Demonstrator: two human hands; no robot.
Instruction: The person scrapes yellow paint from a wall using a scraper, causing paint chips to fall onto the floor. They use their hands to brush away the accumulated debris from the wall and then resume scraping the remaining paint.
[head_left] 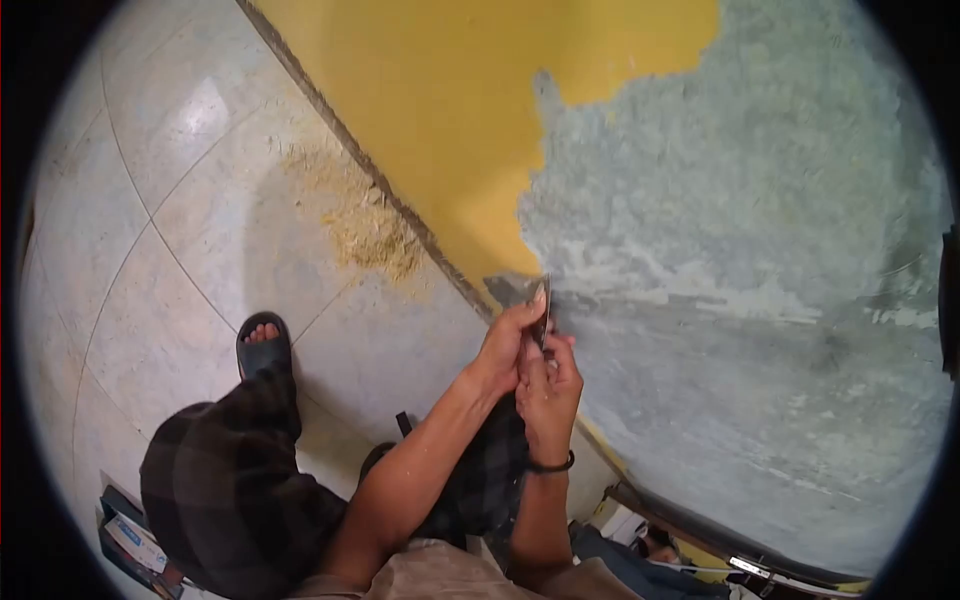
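Right of the frame's lower centre I see a thin blade (547,314), its long axis running up toward the yellow paint (440,110), the left hand (507,348) pinching it nearer the tip, the right hand (552,390) curled below, whether gripping too I cannot tell.

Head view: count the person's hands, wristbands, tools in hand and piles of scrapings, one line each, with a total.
Hands: 2, left hand and right hand
Dark wristband: 1
Thin tool: 1
Pile of scrapings: 1
Total: 5
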